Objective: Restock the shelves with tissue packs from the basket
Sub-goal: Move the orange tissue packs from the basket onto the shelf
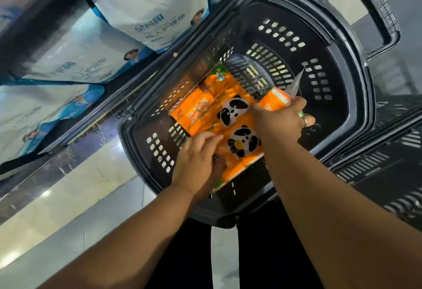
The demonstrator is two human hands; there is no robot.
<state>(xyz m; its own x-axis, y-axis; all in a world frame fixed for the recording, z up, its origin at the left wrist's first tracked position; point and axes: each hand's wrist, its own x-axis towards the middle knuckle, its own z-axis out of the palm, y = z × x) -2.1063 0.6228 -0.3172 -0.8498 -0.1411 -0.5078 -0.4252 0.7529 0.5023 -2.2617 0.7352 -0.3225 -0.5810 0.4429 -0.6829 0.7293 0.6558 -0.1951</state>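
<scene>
A black plastic shopping basket (356,115) stands on the floor below me. Inside it lies an orange tissue pack (205,108) printed with two panda faces. My left hand (198,163) grips the pack's near end, fingers curled over its edge. My right hand (278,122) grips the pack's far right end, beside the crimped plastic seal that sticks up. Both hands reach down into the basket. The underside of the pack is hidden.
Large white-and-blue packs (146,12) fill the low shelf at the upper left. The basket's pull handle (376,12) sticks out at the upper right. Another black slotted basket (388,174) is at the right edge. Glossy tiled floor (68,208) lies to the left.
</scene>
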